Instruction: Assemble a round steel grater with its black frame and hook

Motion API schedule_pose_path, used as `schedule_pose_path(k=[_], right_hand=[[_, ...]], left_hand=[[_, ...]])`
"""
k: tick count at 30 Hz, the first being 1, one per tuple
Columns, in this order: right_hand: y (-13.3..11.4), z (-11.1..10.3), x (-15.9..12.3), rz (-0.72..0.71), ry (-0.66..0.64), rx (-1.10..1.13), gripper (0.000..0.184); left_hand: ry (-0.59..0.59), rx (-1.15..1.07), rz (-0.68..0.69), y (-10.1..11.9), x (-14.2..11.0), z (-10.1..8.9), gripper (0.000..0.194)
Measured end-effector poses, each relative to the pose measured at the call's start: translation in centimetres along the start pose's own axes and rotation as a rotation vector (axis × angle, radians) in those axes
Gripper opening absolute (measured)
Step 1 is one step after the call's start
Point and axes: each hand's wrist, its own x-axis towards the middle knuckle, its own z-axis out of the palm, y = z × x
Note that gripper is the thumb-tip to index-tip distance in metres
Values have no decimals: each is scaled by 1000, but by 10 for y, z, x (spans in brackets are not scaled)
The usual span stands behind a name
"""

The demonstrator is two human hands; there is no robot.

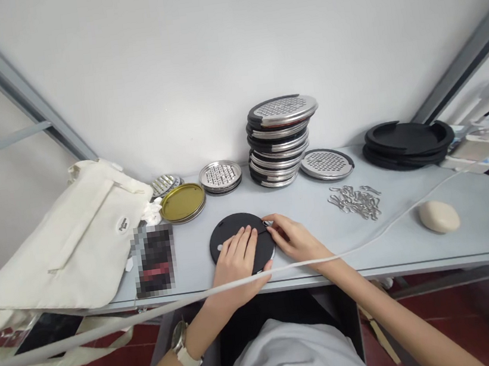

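Observation:
A round black disc [231,228] lies on the table in front of me, with a thin silvery edge showing at its lower right. My left hand [239,259] rests flat on its top, fingers stretched out and the thumb along the near rim. At the disc's right edge, my right hand [290,236] has thumb and forefinger pinched together on a small shiny metal piece [267,223], mostly hidden by the fingertips. To the right lies a loose pile of small metal hooks [357,201].
Behind stand stacked round graters [282,148], a single grater [327,163], smaller graters [220,175] and gold lids [183,202]. Black rings [408,143] and a beige oval object [439,216] are right. A white bag [67,242] lies left. A white cable [369,240] crosses the foreground.

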Motion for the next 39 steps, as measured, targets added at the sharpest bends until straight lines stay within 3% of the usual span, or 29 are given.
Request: schedule_pose_path(k=[30,39], right_hand=[[-4,-4,-1,36,-46,22,19],[2,1,-1,31,70,13,18]], left_hand=[[-2,4,-3,0,0,0,55],[-10,1,-19,1,0,0,56]])
